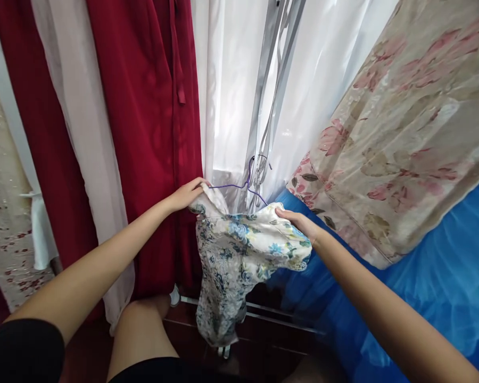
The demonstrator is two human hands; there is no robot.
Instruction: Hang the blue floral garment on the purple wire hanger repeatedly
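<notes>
Holding the flowered garment (239, 250): it is being held up before hanging clothes, its neck opening on top and its lower end drooping above the dark floor (263, 351).
Left hand (183, 197): one shoulder's white edge is being gripped by bent fingers.
Right hand (301, 222): the other shoulder is being pinched, the thumb lying on the front; the remaining fingers are being hidden by cloth.
Purple hanger (247, 184): its arms are being met by both shoulders; whether its hook is being supported cannot be told.
Shoulder level: the right one is being held lower, so a neater hang would probably be given by both being evened along the hanger, without the thin cloth being tugged.
Grey ribbons (265, 90): they are dangling behind the hook, where a snag seems possible; clearance is best being left there.
Left neighbours: the left hand is being closely backed by red cloth (143, 106).
Right neighbours: space is being crowded by a pink-flowered dress (415, 159) and a blue skirt (435, 298).
Metal bar (279, 315): the floor is being crossed by it, behind the drooping end.
</notes>
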